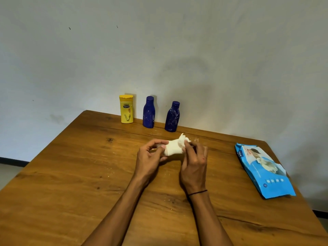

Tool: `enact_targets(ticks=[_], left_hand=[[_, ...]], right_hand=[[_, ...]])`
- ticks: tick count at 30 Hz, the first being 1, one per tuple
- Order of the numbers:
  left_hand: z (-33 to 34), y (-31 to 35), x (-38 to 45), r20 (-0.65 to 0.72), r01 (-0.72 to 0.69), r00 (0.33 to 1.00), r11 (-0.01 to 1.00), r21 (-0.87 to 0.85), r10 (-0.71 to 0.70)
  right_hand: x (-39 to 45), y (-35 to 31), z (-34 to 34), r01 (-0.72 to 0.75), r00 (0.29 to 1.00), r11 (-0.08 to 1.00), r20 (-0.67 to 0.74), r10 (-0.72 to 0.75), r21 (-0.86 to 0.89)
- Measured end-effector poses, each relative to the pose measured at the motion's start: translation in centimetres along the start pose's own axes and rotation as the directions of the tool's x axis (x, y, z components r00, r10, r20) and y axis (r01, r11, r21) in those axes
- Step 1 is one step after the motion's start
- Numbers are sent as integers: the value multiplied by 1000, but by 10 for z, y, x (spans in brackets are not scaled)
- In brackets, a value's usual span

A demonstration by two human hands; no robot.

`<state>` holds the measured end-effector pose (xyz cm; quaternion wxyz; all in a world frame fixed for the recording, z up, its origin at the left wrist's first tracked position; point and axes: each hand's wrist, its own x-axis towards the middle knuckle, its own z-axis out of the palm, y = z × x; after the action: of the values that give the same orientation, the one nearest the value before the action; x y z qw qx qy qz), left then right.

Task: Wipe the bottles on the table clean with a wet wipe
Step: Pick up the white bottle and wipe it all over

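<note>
I hold a white wet wipe (174, 146) between both hands over the middle of the worktop (71, 174). My left hand (150, 158) pinches its left end with curled fingers, and my right hand (194, 162) is curled round its right end, where a loose corner sticks up. The wipe looks wrapped round something small, but I cannot tell what, if anything, is inside.

The bottles stand upright in a row at the far edge, by the wall: a yellow bottle (126, 109) on the left, a blue bottle (149, 112) just beside it, and a second blue bottle (172, 116) nearest my hands. Both blue ones show pale streaks. The wipe pack (264, 170) lies flat, well apart to my right.

I judge the wipe soft, limp and damp, so it should be bunched into the palm. The bottles look like light plastic, smooth and likely slippery when wet; I would take one round its body, not its narrow cap, while wiping.
</note>
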<state>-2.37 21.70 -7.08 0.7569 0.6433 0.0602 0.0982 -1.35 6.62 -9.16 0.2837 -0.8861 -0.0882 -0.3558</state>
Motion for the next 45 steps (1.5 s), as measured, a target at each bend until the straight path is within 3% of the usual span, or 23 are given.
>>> enact_targets(ticks=[5, 8, 10, 14, 19, 24, 29, 31, 33, 35, 40, 45], left_hand=[[-3, 2, -1, 20, 78, 997, 992, -101, -76], [-5, 6, -3, 67, 113, 992, 987, -113, -106], [-5, 9, -5, 101, 117, 989, 991, -67, -110], [-3, 7, -7, 143, 99, 986, 986, -134, -80], [2, -2, -8, 108, 13, 994, 1000, -13, -12], [6, 0, -11, 59, -11, 998, 1000, -25, 12], [6, -1, -10, 52, 20, 998, 998, 65, -23], [7, 0, -9, 49, 42, 998, 999, 22, -43], [4, 0, -7, 32, 64, 998, 997, -31, -63], [2, -1, -5, 23, 74, 997, 994, -80, -73], [5, -1, -8, 62, 37, 998, 998, -53, -34], [6, 2, -7, 63, -33, 997, 998, -56, 36]], right_hand=[[-1, 3, 0, 182, 983, 982, 50, -179, -56], [3, 11, -3, 44, 999, 997, -22, -46, -57], [2, 8, -4, 27, 998, 999, -49, -29, -34], [-6, -3, 0, 264, 964, 964, 27, -263, -33], [-3, 3, -5, 57, 995, 996, -88, -51, 74], [-7, -7, 3, 287, 957, 954, 26, -290, 91], [-1, 6, -4, 19, 992, 995, -129, -6, 98], [-2, 2, -3, 93, 989, 995, -122, -87, 45], [-5, -5, 0, 273, 961, 962, -39, -272, 4], [-6, -5, 3, 353, 936, 936, 19, -353, -2], [0, 5, -2, 57, 993, 998, -103, -56, 8], [-8, -11, 4, 311, 950, 950, 42, -310, -25]])
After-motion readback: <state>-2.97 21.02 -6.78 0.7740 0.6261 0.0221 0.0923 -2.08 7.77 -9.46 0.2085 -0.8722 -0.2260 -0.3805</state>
